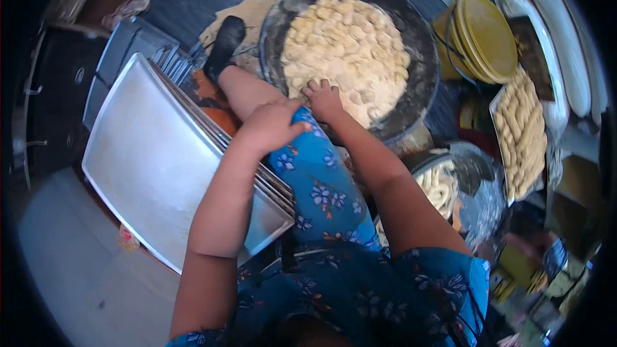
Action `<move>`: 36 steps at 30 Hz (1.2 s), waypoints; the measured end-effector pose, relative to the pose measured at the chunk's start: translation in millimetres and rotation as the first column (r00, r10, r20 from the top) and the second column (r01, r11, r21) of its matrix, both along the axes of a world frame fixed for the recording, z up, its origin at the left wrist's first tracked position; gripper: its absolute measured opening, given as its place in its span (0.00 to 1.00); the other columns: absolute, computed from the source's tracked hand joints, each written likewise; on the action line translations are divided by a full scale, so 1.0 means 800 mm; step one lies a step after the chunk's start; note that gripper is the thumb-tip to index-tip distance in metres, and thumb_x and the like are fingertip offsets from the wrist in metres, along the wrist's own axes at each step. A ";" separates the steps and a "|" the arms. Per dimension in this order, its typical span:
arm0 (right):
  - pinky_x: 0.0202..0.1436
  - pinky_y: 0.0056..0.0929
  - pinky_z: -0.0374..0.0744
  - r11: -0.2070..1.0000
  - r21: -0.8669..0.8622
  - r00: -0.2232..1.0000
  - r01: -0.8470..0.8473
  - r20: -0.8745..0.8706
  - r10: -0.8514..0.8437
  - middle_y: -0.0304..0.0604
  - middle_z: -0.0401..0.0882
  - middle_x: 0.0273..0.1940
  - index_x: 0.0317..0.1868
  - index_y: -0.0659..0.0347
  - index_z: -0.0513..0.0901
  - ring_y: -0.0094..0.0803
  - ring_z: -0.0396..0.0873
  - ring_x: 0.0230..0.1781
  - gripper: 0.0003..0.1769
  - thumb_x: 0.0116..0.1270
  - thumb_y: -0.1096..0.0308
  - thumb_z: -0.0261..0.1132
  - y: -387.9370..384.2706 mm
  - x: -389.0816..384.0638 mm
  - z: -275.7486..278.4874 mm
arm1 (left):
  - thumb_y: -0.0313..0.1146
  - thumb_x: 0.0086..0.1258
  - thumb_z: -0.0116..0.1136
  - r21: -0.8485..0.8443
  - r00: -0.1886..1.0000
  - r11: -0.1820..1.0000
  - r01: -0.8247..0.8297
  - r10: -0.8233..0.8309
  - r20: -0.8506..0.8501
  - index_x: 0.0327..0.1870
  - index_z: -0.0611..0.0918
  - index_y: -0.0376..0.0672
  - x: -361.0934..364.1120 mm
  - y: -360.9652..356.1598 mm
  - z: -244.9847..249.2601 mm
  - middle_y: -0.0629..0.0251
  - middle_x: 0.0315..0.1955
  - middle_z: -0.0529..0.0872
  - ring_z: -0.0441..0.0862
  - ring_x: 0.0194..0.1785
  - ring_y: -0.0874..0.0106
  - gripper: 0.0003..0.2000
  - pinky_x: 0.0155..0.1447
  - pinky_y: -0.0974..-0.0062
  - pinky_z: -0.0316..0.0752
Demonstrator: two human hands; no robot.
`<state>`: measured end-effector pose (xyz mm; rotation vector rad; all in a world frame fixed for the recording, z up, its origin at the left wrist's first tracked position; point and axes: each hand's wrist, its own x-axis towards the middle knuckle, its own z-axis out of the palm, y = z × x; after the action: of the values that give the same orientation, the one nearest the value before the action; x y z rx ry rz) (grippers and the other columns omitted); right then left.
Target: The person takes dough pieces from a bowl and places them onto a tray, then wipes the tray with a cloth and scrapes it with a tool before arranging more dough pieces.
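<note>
My left hand [273, 126] rests on my bent knee, over the edge of the blue flowered cloth [320, 186], with the thumb apart and nothing in it. My right hand [323, 99] reaches over the near rim of a large dark basin [421, 45]. Its fingers are spread on the near edge of the dough pieces [347, 51], which are pale, rounded and heaped across the basin. Under its palm the view is hidden.
Stacked metal baking trays [148, 160] lean at my left. A yellow lidded bucket [485, 38] stands right of the basin. Beyond it lies a tray of long dough pieces [519, 131]. Near my right arm a container holds dough strips [439, 186]. My shoe [226, 45] is beside the basin.
</note>
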<state>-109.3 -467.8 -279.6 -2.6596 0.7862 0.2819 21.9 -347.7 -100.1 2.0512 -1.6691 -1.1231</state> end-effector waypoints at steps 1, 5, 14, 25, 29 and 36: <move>0.51 0.54 0.75 1.000 -0.001 1.000 0.024 -0.008 -0.024 0.39 0.70 0.60 0.57 0.44 0.78 0.48 0.68 0.60 0.28 0.53 0.54 0.70 0.009 -0.020 0.006 | 0.44 0.65 0.61 0.015 1.000 1.000 -0.012 0.012 0.003 0.60 0.77 0.35 -0.001 -0.002 0.003 0.42 0.52 0.82 0.78 0.58 0.49 0.26 0.63 0.62 0.70; 0.50 0.50 0.80 0.953 0.149 0.952 0.263 0.118 -0.282 0.44 0.69 0.59 0.57 0.47 0.77 0.52 0.68 0.61 0.25 0.57 0.63 0.67 0.052 -0.096 0.002 | 0.42 0.66 0.61 -0.012 0.998 0.999 -0.052 0.052 0.022 0.59 0.77 0.33 -0.005 0.001 0.002 0.42 0.51 0.82 0.78 0.58 0.51 0.25 0.64 0.64 0.70; 0.72 0.65 0.51 0.546 0.303 0.561 0.781 0.042 -0.827 0.58 0.56 0.71 0.73 0.54 0.60 0.57 0.57 0.71 0.49 0.56 0.41 0.67 0.022 -0.129 -0.029 | 0.40 0.67 0.62 -0.130 0.984 0.978 -0.163 0.152 -0.093 0.60 0.77 0.32 0.008 0.000 -0.042 0.43 0.47 0.85 0.82 0.53 0.51 0.25 0.58 0.64 0.74; 0.67 0.57 0.68 0.779 0.408 0.879 0.476 -0.199 -0.433 0.53 0.63 0.69 0.67 0.54 0.71 0.51 0.62 0.71 0.46 0.53 0.39 0.70 -0.046 -0.015 -0.003 | 0.41 0.67 0.60 -0.151 0.987 0.976 -0.156 0.149 -0.056 0.58 0.78 0.31 -0.002 -0.006 -0.010 0.41 0.49 0.83 0.80 0.55 0.49 0.24 0.60 0.62 0.73; 0.69 0.71 0.56 0.880 0.205 0.903 0.428 -0.072 -0.423 0.50 0.60 0.71 0.70 0.48 0.69 0.49 0.54 0.75 0.42 0.57 0.41 0.67 -0.081 0.051 -0.003 | 0.40 0.67 0.61 -0.150 0.990 0.978 -0.144 0.142 -0.024 0.60 0.77 0.33 -0.001 -0.002 -0.011 0.43 0.52 0.82 0.80 0.57 0.51 0.24 0.62 0.64 0.72; 0.67 0.76 0.56 0.985 0.147 0.980 0.091 -0.189 -0.062 0.40 0.63 0.69 0.64 0.38 0.75 0.50 0.57 0.73 0.33 0.58 0.40 0.64 -0.030 0.076 -0.028 | 0.41 0.66 0.62 -0.149 0.992 0.980 -0.128 0.129 -0.002 0.59 0.78 0.34 0.000 0.001 -0.007 0.45 0.47 0.84 0.81 0.53 0.52 0.24 0.59 0.63 0.74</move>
<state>-48.8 -491.5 -302.1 -2.4766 0.8825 0.5516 21.7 -346.6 -105.9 2.0379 -1.5487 -0.9213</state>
